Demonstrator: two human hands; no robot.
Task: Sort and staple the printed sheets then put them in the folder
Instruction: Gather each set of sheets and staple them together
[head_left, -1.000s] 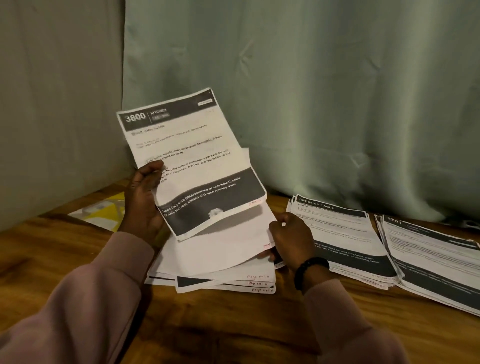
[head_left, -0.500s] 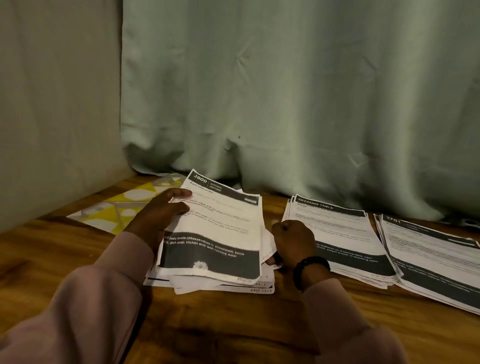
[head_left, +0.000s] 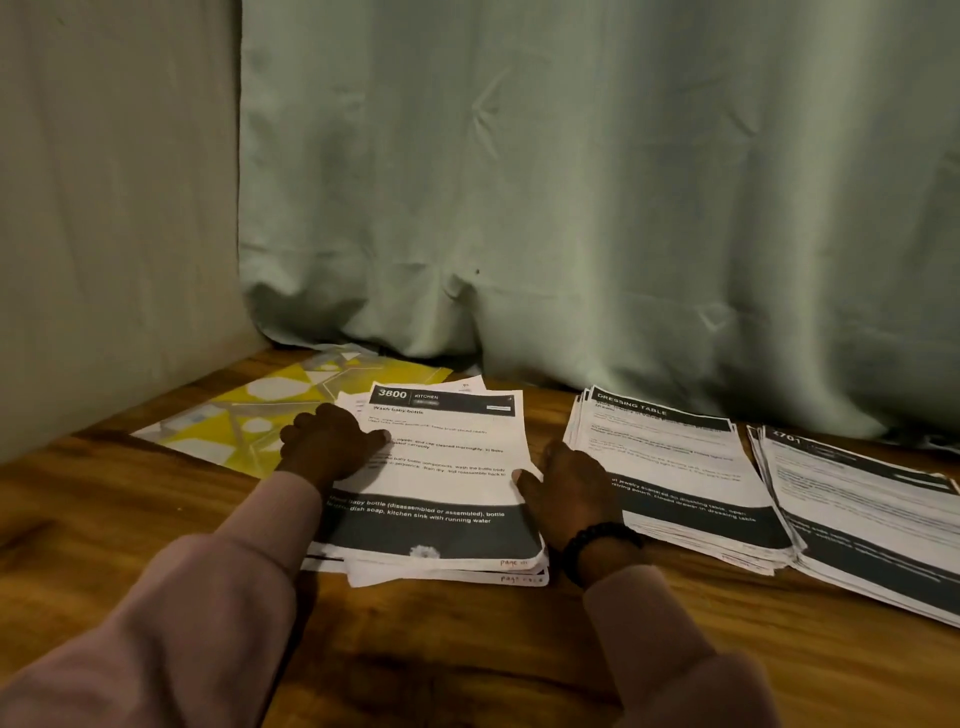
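Observation:
A pile of printed sheets (head_left: 447, 478) lies on the wooden table (head_left: 467, 649) in front of me, its top sheet headed "3800 Kitchen". My left hand (head_left: 327, 447) grips the pile's left edge, fingers curled beside it and thumb on the top sheet. My right hand (head_left: 566, 483) rests against the pile's right edge, thumb touching the paper. A yellow patterned folder (head_left: 260, 410) lies flat behind the left hand. No stapler shows.
Two more piles of sheets lie to the right: one headed "Dressing Table" (head_left: 675, 467) and another (head_left: 862, 514) at the right edge. A green curtain (head_left: 571, 208) hangs along the table's back and a wall closes the left side.
The left hand lowered the raised Kitchen sheet flat onto the pile. The right hand let go of the lifted lower sheets and moved to the pile's right edge.

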